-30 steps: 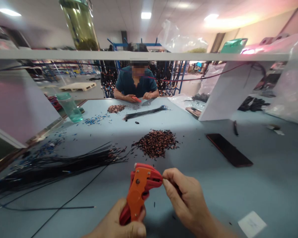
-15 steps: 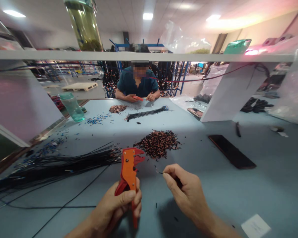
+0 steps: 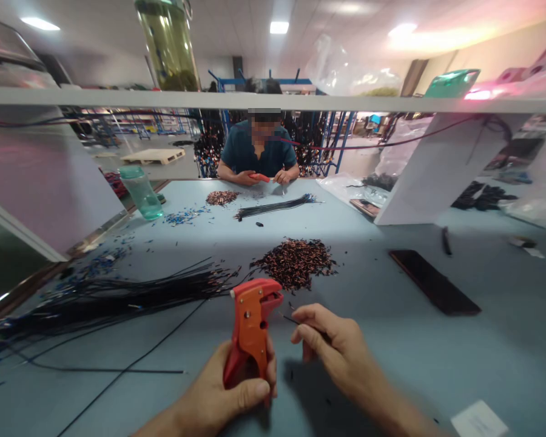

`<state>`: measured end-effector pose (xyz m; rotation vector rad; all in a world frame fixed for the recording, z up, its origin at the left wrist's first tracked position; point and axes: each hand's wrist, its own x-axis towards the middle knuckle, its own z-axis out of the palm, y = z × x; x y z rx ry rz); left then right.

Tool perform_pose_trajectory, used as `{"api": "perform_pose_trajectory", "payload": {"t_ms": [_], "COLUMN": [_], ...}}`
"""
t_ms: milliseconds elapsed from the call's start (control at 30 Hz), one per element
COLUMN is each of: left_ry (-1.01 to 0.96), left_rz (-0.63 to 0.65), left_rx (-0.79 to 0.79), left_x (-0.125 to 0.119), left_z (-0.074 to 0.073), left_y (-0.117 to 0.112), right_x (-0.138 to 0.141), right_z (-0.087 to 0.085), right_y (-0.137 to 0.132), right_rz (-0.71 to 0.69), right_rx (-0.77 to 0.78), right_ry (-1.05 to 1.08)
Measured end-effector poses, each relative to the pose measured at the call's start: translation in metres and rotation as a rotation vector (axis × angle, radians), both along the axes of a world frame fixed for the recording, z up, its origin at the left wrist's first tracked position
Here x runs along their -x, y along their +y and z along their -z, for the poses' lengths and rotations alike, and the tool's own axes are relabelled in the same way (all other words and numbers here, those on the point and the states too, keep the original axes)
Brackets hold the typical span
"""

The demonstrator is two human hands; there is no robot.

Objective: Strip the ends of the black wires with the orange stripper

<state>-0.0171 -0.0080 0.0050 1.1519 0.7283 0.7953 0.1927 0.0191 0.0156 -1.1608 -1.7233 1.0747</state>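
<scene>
My left hand [image 3: 230, 397] grips the handles of an orange-red wire stripper [image 3: 251, 328], held upright with its jaws pointing right. My right hand [image 3: 330, 352] pinches a short thin black wire [image 3: 287, 318], whose tip points at the stripper's jaws with a small gap between them. Behind the tool lies a heap of cut red-and-black wire pieces [image 3: 295, 263]. A long bundle of black wires [image 3: 113, 297] stretches across the table to the left.
A dark phone [image 3: 434, 282] lies to the right and a paper slip [image 3: 477, 419] near the front edge. A person across the table [image 3: 260, 152] holds a red tool, beside another wire bundle [image 3: 273, 206]. A green bottle [image 3: 141, 194] stands at the back left.
The stripper came away from the wire, swung left and upright, and has now moved back toward the wire tip. My right hand kept its pinch on the wire.
</scene>
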Motion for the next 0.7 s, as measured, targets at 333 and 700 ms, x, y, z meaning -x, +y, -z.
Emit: {"api": "perform_pose_trajectory", "payload": {"t_ms": [333,700], "left_ry": [0.64,0.862], "left_rz": [-0.143,-0.131], "left_rx": [-0.959,-1.182], "left_x": [0.005,0.005], "left_z": [-0.001,0.008], "left_y": [0.007,0.009], "right_x": [0.006,0.009], "right_z": [0.003,0.006], "right_y": [-0.004,-0.009], "right_rz": [-0.034,-0.164], "right_rx": [0.231,0.175], "right_ry": [0.206,0.233]}}
